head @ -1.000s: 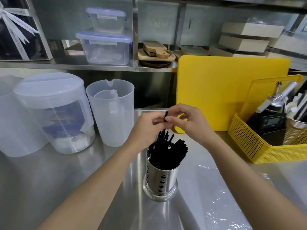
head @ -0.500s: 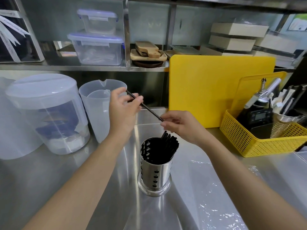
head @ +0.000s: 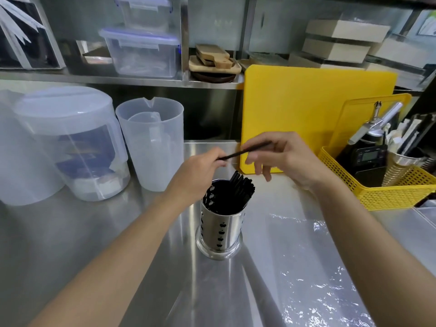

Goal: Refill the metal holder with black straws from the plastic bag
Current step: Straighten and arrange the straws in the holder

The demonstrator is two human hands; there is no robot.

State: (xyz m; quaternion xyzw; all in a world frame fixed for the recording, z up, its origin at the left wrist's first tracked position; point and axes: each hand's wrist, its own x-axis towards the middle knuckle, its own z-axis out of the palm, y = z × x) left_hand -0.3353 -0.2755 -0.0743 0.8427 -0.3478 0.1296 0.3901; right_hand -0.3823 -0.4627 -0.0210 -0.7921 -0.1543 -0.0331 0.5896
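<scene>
A perforated metal holder [head: 220, 234] stands upright on the steel counter, with several black straws [head: 238, 188] leaning to its right side. Above it a single black straw [head: 243, 152] lies nearly level, its right end higher. My left hand [head: 200, 171] pinches its left end. My right hand [head: 283, 156] pinches its right end between thumb and forefinger, the other fingers spread. A clear plastic bag [head: 313, 267] lies flat on the counter to the right of the holder, under my right forearm.
Two translucent pitchers [head: 153, 142] and a lidded jar [head: 70, 142] stand at the left. A yellow cutting board [head: 306, 102] leans at the back. A yellow basket [head: 387, 197] with utensils sits at the right. A shelf with containers runs above.
The single straw, held by both hands, has swung from tilting down to the right to tilting up to the right. My left hand dropped closer to the holder; my right hand rose.
</scene>
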